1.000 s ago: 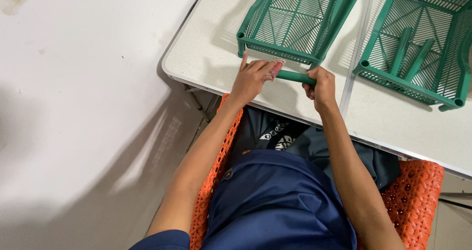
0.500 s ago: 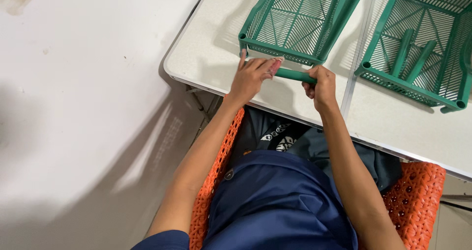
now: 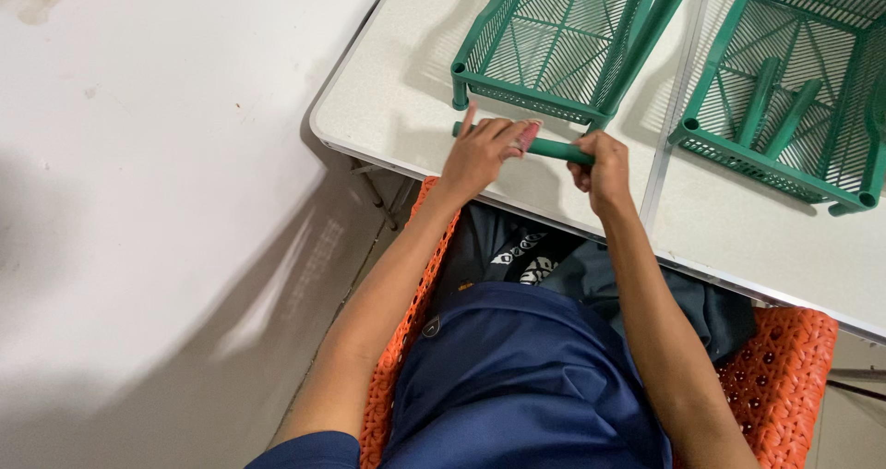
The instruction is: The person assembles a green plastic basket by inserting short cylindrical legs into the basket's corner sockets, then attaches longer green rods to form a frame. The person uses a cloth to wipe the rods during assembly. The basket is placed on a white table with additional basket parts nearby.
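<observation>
Near the front edge of the table [image 3: 388,90], in the head view, a green tube [image 3: 554,148] lies almost flat, its long axis going left to right w/ the right end a little lower. Both hands are on it, one at each end. The left hand [image 3: 480,150] covers the left part; only a short tip of tube shows past its fingers, the index finger is lifted straight, and a small pink piece [image 3: 527,136] is pressed under the thumb against the tube. The right hand [image 3: 600,160] is closed as a fist round the right end. Just behind the tube, nearly touching, stands a green basket [image 3: 554,35]; a 2nd basket [image 3: 794,81] w/ two more tubes inside is further right.
</observation>
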